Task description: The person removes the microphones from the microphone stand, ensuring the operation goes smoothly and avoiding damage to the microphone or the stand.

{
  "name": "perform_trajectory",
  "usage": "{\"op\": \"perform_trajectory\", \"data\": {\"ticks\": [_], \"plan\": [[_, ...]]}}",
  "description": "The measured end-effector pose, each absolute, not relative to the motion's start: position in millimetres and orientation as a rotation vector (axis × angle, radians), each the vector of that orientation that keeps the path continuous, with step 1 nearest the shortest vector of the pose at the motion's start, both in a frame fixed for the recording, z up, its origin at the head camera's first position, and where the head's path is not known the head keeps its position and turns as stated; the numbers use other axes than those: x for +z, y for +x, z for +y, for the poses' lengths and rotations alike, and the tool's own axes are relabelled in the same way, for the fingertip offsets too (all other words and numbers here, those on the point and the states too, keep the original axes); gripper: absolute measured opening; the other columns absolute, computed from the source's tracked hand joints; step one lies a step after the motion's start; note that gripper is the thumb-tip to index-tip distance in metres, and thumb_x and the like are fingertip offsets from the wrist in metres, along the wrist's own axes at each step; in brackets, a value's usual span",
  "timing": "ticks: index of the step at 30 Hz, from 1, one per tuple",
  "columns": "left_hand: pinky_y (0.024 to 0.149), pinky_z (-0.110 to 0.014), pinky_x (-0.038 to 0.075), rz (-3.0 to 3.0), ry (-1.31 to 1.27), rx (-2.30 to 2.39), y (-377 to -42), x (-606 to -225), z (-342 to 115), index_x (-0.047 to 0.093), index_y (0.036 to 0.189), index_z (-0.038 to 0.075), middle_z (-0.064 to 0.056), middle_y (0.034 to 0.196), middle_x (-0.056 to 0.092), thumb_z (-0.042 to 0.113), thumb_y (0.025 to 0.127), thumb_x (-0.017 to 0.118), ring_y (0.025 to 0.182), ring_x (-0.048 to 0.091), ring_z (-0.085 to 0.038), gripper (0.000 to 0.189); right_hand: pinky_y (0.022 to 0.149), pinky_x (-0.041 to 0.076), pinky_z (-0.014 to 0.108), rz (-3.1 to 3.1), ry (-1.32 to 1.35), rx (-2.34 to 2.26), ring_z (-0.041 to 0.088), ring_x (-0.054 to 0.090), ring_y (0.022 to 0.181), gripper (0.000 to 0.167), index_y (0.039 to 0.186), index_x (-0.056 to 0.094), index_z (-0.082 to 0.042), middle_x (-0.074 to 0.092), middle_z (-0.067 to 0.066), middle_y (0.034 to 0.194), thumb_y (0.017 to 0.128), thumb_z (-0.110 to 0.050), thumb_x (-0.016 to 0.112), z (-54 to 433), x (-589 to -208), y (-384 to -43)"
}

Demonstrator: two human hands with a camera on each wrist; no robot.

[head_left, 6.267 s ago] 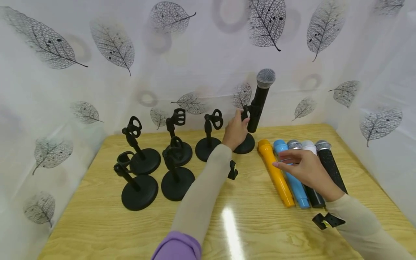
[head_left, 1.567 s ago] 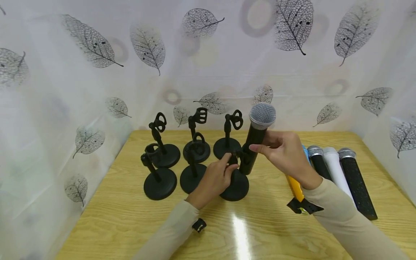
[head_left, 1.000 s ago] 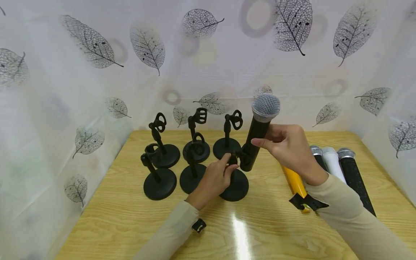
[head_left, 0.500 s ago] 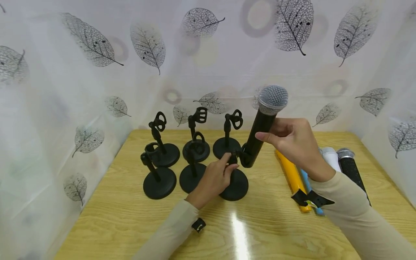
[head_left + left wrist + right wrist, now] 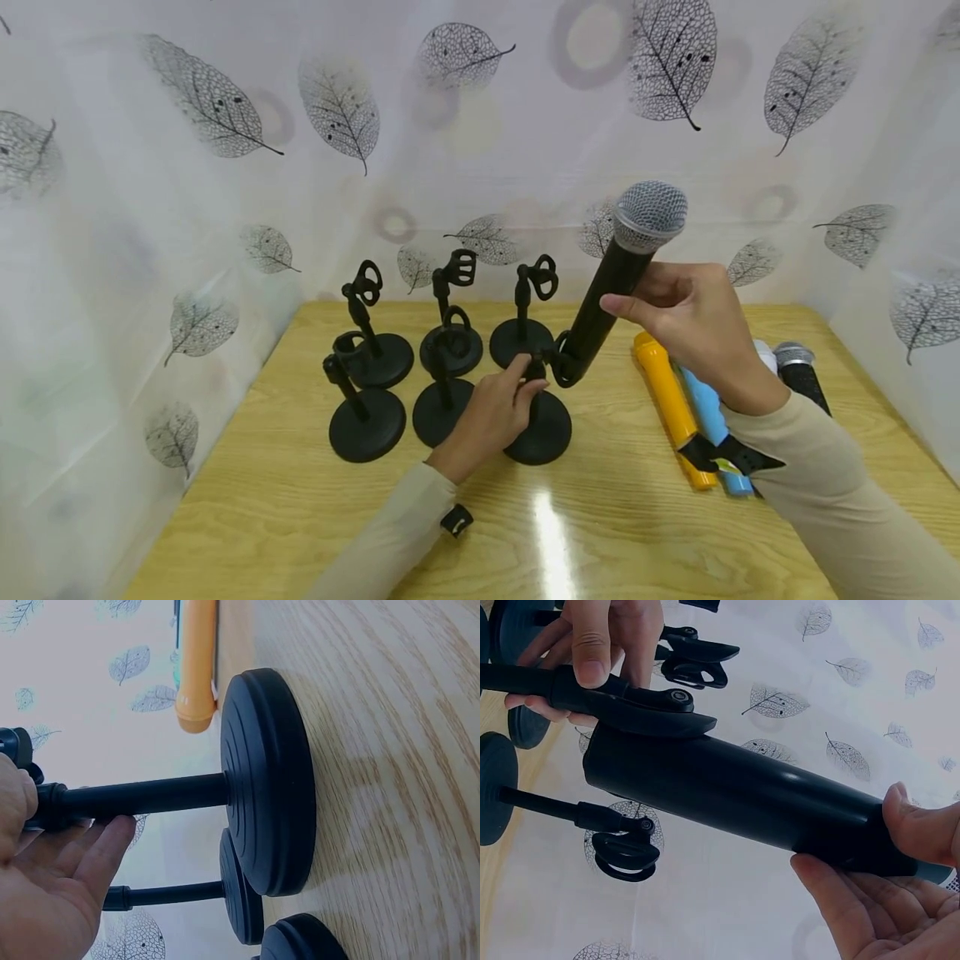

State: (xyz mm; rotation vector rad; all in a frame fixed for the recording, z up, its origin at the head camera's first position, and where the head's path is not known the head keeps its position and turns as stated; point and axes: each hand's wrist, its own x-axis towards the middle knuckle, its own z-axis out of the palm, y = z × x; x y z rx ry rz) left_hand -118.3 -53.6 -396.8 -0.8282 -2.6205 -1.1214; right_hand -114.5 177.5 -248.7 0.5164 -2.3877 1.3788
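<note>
In the head view my right hand holds a black microphone with a silver mesh head, thumb on the near side. The microphone tilts up to the right. Its lower end sits at the ring clip of a black desktop microphone stand. My left hand pinches that stand's neck just below the clip. In the left wrist view the stand's round base rests on the table. The right wrist view has the clip against the tail of the microphone; how much it still encircles is hidden.
Several black stands with bare clips, one being a back stand, stand left of and behind my left hand. On the right lie an orange microphone, a blue one, a white one and a speckled black one, partly behind my right arm.
The held stand has come from the back row to the front. My right hand has drawn the microphone up and rightward through the clip; my left hand has lately stayed still on the neck.
</note>
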Motion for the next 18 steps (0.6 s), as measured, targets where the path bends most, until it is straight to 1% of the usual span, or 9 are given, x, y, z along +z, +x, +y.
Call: {"op": "perform_trajectory", "data": {"ticks": [5, 10, 18], "plan": [[0.047, -0.019, 0.033, -2.612, -0.828, -1.149, -118, -396, -53, 0.052, 0.111, 0.008, 0.002, 0.063, 0.042, 0.023, 0.108, 0.05, 0.049, 0.04, -0.007, 0.016, 0.073, 0.055, 0.017, -2.355, 0.503, 1.382, 0.006, 0.074, 0.077, 0.018, 0.102, 0.078, 0.001, 0.078, 0.005, 0.091, 0.088, -0.01, 0.081, 180, -242, -113], [0.046, -0.02, 0.033, -2.617, -0.813, -1.169, -117, -396, -54, 0.052, 0.112, 0.008, 0.002, 0.062, 0.042, 0.022, 0.108, 0.051, 0.047, 0.039, -0.007, 0.015, 0.076, 0.055, 0.018, -2.314, 0.507, 1.404, 0.007, 0.074, 0.08, 0.022, 0.106, 0.077, 0.002, 0.078, -0.002, 0.092, 0.088, -0.009, 0.081, 182, -237, -111], [0.047, -0.019, 0.032, -2.62, -0.827, -1.147, -117, -399, -52, 0.051, 0.113, 0.008, 0.002, 0.062, 0.042, 0.025, 0.108, 0.05, 0.048, 0.039, -0.007, 0.017, 0.077, 0.056, 0.016, -2.257, 0.496, 1.409, 0.006, 0.074, 0.081, 0.024, 0.106, 0.076, 0.004, 0.077, -0.007, 0.09, 0.085, -0.005, 0.082, 185, -233, -106]]}}
